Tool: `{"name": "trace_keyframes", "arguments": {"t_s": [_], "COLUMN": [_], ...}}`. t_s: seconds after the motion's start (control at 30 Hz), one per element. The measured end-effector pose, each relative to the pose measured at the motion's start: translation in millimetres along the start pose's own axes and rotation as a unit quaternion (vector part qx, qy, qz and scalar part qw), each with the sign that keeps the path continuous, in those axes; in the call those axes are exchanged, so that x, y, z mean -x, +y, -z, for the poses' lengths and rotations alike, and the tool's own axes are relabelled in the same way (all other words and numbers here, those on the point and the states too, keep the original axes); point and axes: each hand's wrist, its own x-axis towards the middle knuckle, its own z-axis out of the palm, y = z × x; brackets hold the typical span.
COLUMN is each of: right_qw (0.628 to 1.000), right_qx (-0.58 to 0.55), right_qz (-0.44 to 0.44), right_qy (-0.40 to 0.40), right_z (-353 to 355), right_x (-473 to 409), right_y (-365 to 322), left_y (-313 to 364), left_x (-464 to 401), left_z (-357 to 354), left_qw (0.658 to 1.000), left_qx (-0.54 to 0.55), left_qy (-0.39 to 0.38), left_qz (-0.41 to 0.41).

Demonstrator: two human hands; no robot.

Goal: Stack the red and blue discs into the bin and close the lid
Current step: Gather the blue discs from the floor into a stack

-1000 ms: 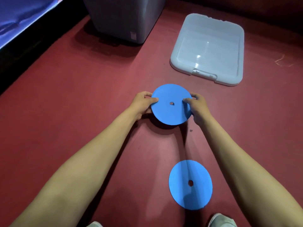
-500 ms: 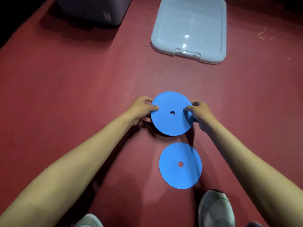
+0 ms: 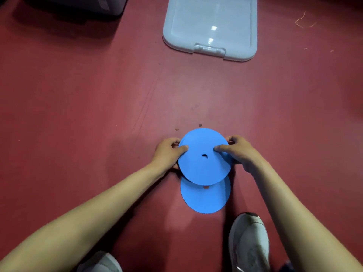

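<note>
Early stage: top disc (image 3: 204,165) pinched by left hand (image 3: 167,154) and right hand (image 3: 240,152) above floor disc (image 3: 206,199); bin (image 3: 78,4) far beyond fingertips, lid (image 3: 211,26) off.

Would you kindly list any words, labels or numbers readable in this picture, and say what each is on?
No text can be read.
Bin: pale sticker on its wall, too blurred to read.
Lid, held disc, floor disc, shoes: no print visible.

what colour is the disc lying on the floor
Blue, same as the held one; the floor disc shows in the head view.
</note>
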Motion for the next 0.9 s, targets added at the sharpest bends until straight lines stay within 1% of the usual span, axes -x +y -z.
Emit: {"name": "trace_keyframes", "arguments": {"t_s": [0.13, 0.3, 0.5, 0.63, 0.73, 0.8, 0.9], "right_qw": [0.999, 0.992, 0.990, 0.991, 0.992, 0.991, 0.989], "right_qx": [-0.046, -0.104, -0.099, -0.067, -0.043, -0.034, -0.050], "right_qz": [-0.024, -0.041, -0.049, -0.062, -0.083, -0.103, -0.110], "right_qy": [0.008, 0.056, 0.087, 0.096, 0.086, 0.082, 0.080], "right_z": [-3, -16, -24, -26, -27, -29, -31], "right_x": [19, 33, 43, 45, 46, 46, 45], "right_y": [16, 35, 51, 58, 61, 63, 63], "left_y": [-13, -23, -28, -27, -28, -30, -31], "left_x": [20, 36, 42, 47, 53, 55, 55], "left_z": [-11, -14, -20, -26, -28, -29, -30], "left_qw": [1.000, 0.999, 0.996, 0.989, 0.980, 0.978, 0.978], "left_qx": [-0.018, -0.049, -0.092, -0.148, -0.198, -0.204, -0.205], "left_qy": [0.008, 0.007, 0.003, -0.004, 0.003, 0.009, 0.020], "left_qz": [0.004, 0.008, -0.001, -0.018, -0.034, -0.040, -0.029]}}
